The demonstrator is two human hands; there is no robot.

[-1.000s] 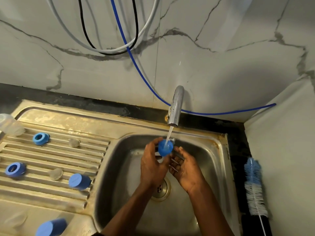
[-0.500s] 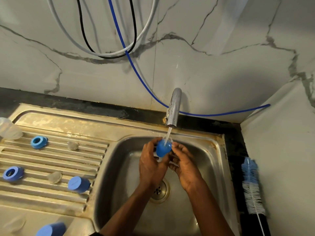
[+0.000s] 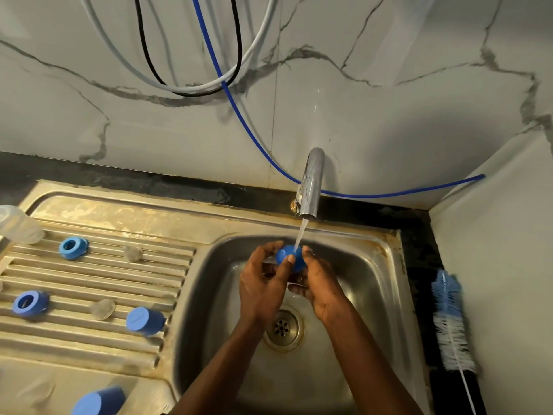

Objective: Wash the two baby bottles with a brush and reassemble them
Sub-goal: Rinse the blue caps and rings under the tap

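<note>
Two sets of curled fingers pinch a blue bottle cap (image 3: 282, 255). The left hand (image 3: 263, 284) and right hand (image 3: 322, 284) hold it under the running tap (image 3: 309, 187), above the far side of the sink basin (image 3: 375, 280). A bottle brush (image 3: 450, 320) lies to the right.

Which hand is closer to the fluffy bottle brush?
Right. The right hand is over the sink, on the side toward the brush; the left hand is beside it, farther away.

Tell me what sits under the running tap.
A blue cap, held by the left hand and right hand, catches the water. Below lies the drain; the hands hide the sink floor between.
</note>
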